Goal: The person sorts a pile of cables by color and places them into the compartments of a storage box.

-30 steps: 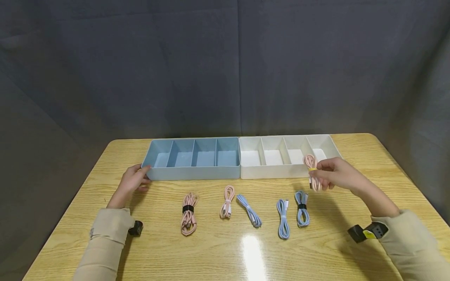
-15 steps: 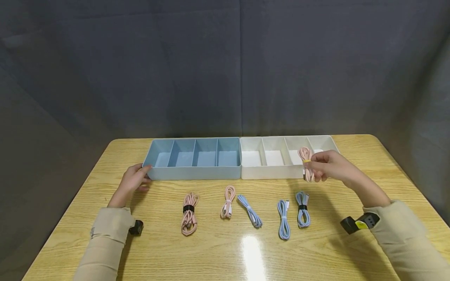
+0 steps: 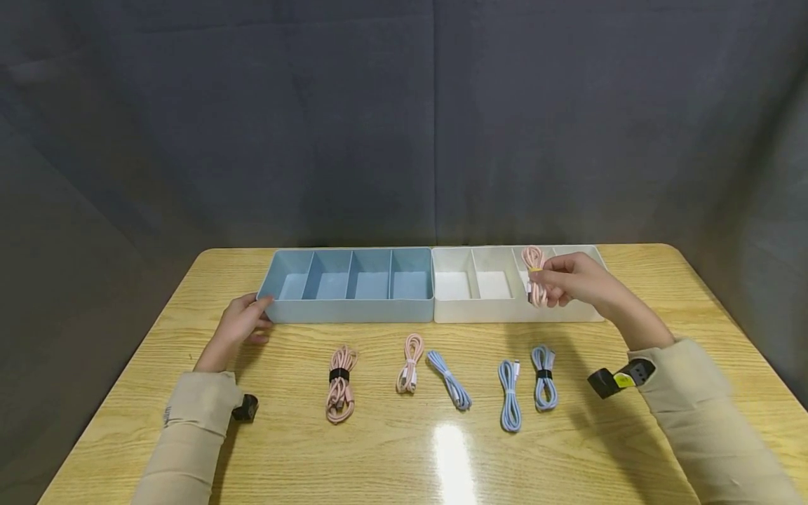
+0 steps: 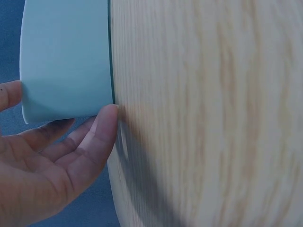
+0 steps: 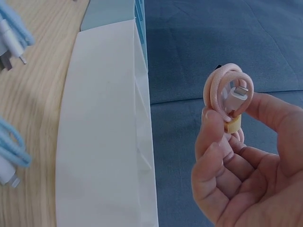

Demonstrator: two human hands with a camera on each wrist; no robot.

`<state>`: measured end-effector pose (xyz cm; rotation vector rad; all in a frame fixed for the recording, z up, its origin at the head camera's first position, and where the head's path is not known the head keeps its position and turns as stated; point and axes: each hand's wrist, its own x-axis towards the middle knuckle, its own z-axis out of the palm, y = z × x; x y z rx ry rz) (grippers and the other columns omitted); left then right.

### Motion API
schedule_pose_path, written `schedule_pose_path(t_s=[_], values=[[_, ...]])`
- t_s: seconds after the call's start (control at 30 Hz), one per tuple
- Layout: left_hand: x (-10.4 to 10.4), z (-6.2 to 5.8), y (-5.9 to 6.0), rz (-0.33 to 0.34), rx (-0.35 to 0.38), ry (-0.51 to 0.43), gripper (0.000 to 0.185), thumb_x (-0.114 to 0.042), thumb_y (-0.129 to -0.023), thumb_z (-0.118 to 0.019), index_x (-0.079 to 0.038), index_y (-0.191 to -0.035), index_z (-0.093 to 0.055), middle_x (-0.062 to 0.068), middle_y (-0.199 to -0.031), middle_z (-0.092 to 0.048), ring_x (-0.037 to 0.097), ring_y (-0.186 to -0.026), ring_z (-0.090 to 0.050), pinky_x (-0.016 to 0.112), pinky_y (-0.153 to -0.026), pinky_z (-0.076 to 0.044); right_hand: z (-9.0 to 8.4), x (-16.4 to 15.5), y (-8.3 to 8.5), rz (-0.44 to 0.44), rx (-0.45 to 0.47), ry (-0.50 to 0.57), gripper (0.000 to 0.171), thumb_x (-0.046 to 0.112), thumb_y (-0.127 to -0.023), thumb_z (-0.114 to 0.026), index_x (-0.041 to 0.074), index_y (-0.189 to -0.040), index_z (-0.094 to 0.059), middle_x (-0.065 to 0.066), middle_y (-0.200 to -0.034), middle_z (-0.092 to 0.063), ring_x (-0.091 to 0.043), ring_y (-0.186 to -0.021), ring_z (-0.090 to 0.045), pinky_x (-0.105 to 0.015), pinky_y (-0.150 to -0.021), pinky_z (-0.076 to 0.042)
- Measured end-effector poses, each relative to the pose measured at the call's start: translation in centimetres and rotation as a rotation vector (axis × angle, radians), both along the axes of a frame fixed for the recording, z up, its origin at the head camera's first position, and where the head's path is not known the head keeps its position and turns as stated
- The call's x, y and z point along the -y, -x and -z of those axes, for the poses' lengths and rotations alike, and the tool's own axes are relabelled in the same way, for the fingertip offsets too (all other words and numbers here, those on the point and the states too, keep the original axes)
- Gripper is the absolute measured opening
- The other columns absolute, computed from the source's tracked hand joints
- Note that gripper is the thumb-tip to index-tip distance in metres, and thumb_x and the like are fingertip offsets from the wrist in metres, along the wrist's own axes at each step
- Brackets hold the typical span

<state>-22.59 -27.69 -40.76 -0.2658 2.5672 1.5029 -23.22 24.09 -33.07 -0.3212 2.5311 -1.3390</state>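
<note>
In the head view, my right hand (image 3: 574, 284) pinches a coiled pink cable (image 3: 535, 277) above the front of the white compartment box (image 3: 486, 311). The right wrist view shows a yellow band (image 5: 233, 125) round the coil and a white plug inside its loop. At the left end of the blue compartment box (image 3: 353, 311), my left hand (image 3: 238, 322) touches the corner. The left wrist view has its thumb at the rim and loosely bent fingers (image 4: 102, 127) along the end wall; some fingertips are hidden behind the box.
On the wooden table (image 3: 379, 463) lie a pink cable with a black strap (image 3: 339, 386), another pink cable (image 3: 410, 363) and blue cables (image 3: 449, 381), (image 3: 509, 396), (image 3: 544, 377). The boxes stand end to end before a dark curtain (image 3: 353, 126).
My right hand has carried the pink cable leftward and farther from me, from the front right of the white box to above it. My left hand has stayed at the blue box's corner.
</note>
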Motion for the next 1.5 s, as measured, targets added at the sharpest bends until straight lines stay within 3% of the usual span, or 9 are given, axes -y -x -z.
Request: schedule_pose_path(t_s=[0.43,0.87,1.13,1.5], values=[[0.0,0.1,0.0,0.003,-0.01,-0.001,0.061,-0.035,-0.098,-0.034,0.013,-0.134,-0.029,0.032,-0.117,-0.044,0.031,-0.092,-0.055,0.034,-0.066,-0.055,0.4,2.0,2.0,0.007,0.004,0.018,0.031,0.027,-0.091,-0.057,-0.004,-0.088,-0.058,-0.004,-0.064,-0.055,-0.018,-0.062,-0.059,-0.027,-0.056,-0.049],[0.0,0.0,-0.1,-0.001,-0.006,-0.006,0.06,-0.035,-0.097,-0.035,0.013,-0.133,-0.032,0.03,-0.114,-0.046,0.029,-0.09,-0.055,0.034,-0.066,-0.055,1.9,4.5,4.3,0.009,0.018,0.016,0.031,0.029,-0.09,-0.057,0.0,-0.08,-0.058,-0.004,-0.063,-0.055,-0.016,-0.06,-0.058,-0.026,-0.053,-0.047],[-0.1,0.0,-0.2,-0.007,0.005,-0.003,0.06,-0.035,-0.098,-0.033,0.013,-0.135,-0.029,0.031,-0.118,-0.044,0.034,-0.096,-0.053,0.034,-0.068,-0.055,2.2,6.0,4.8,0.0,0.036,0.062,0.028,0.023,-0.09,-0.058,-0.003,-0.081,-0.059,-0.004,-0.061,-0.055,-0.015,-0.057,-0.057,-0.024,-0.05,-0.046],[-0.1,0.0,-0.3,0.001,-0.002,-0.013,0.06,-0.035,-0.098,-0.034,0.012,-0.135,-0.028,0.032,-0.12,-0.043,0.035,-0.097,-0.053,0.034,-0.068,-0.055,3.0,7.3,5.6,0.01,0.063,0.043,0.029,0.024,-0.09,-0.058,-0.005,-0.087,-0.06,-0.006,-0.064,-0.057,-0.015,-0.058,-0.058,-0.024,-0.052,-0.048]])
